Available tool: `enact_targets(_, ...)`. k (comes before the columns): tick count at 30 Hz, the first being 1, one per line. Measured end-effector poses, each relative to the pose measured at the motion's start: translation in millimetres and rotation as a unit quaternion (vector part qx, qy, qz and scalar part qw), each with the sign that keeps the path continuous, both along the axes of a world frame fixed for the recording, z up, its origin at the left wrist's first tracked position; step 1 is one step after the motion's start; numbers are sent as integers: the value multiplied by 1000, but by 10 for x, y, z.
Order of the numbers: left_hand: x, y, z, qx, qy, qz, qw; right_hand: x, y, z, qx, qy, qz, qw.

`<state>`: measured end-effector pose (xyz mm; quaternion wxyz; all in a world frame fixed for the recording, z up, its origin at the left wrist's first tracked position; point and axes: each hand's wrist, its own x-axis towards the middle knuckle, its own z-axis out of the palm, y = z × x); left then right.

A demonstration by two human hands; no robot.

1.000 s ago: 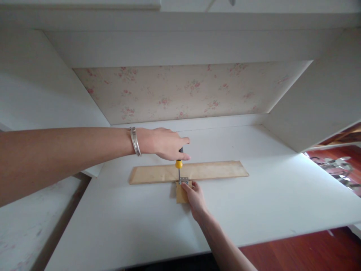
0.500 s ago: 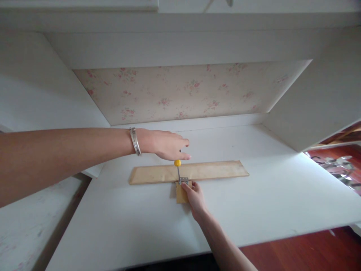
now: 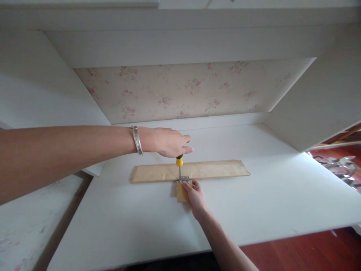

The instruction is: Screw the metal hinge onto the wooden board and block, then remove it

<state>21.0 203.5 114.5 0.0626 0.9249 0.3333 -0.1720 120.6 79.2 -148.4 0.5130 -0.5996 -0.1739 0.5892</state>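
Note:
My left hand, with a silver bracelet at its wrist, is closed around the top of a yellow and black screwdriver. The screwdriver stands nearly upright, its tip down at a small metal hinge. That hinge lies where a long pale wooden board meets a small wooden block. My right hand grips the block from its right side, thumb on top beside the hinge. The tip's exact contact with a screw is too small to make out.
A white desk surface lies under the wood, with white side panels and a floral back wall. An overhead shelf edge runs across the top. At right, shiny metal objects show beyond the desk over a reddish floor.
The screwdriver has gone from slightly tilted to more upright, and more of its handle shows below my left hand. My right hand keeps its hold on the block.

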Motion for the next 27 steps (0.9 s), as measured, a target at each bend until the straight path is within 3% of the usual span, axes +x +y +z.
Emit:
enact_targets(4,-22,32,-32,-6,-15,-62,998,1,5,-5,-1,9,2,1000)
enact_targets(7,-28,43,-20,-11,-8,-76,997,2,3,-26,2,8,6,1000)
enact_targets(14,62,-51,72,48,36,10,998,-1,10,-33,5,11,-1,1000)
enact_targets(21,-2,31,20,-4,-1,-94,996,-1,16,-60,9,12,1,1000)
enact_targets(23,-2,50,35,0,10,-79,997,0,14,-68,9,9,4,1000)
enact_targets(27,47,44,59,26,45,11,999,1,8,-66,2,-1,1,1000)
